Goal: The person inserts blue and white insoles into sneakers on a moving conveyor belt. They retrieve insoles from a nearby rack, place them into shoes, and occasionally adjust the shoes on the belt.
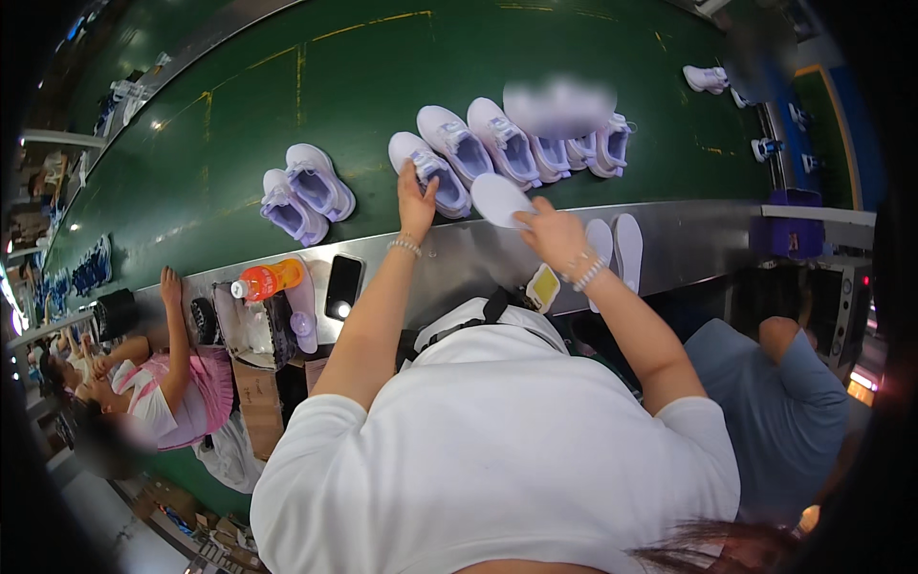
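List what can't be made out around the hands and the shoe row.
All in the head view:
- Right-end shoes in the row: toes covered by a blurred patch.
- White insole: near end covered by the right hand.
- Left hand: palm side turned away, so its grip on the leftmost shoe in the row is unclear.
- Person in pink: head blurred.
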A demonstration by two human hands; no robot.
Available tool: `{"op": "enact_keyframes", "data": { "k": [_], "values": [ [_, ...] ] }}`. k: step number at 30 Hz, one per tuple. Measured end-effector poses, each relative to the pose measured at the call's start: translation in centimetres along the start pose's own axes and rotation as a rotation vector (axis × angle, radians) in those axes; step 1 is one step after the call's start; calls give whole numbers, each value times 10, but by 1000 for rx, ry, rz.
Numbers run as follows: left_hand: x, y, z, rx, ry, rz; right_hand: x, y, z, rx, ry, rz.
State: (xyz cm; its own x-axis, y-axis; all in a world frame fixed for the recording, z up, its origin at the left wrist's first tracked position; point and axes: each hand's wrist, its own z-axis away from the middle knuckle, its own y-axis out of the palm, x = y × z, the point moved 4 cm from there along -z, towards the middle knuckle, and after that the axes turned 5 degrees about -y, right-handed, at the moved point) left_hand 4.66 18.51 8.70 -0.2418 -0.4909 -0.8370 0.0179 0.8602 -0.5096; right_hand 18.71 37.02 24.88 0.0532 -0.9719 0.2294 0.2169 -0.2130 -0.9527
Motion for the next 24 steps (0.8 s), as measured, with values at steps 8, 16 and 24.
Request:
{"op": "enact_keyframes", "data": {
  "k": [8, 16, 24],
  "values": [
    [-15, -23, -43, 123, -214, -291, 59, 57, -121, 29, -349, 402],
    [31, -15, -28, 258, -128, -41, 75, 108, -167, -80, 1, -319],
    [3, -13, -20, 300, -170, 98, 47, 181, -205, -227, 165, -527]
  ]
}}
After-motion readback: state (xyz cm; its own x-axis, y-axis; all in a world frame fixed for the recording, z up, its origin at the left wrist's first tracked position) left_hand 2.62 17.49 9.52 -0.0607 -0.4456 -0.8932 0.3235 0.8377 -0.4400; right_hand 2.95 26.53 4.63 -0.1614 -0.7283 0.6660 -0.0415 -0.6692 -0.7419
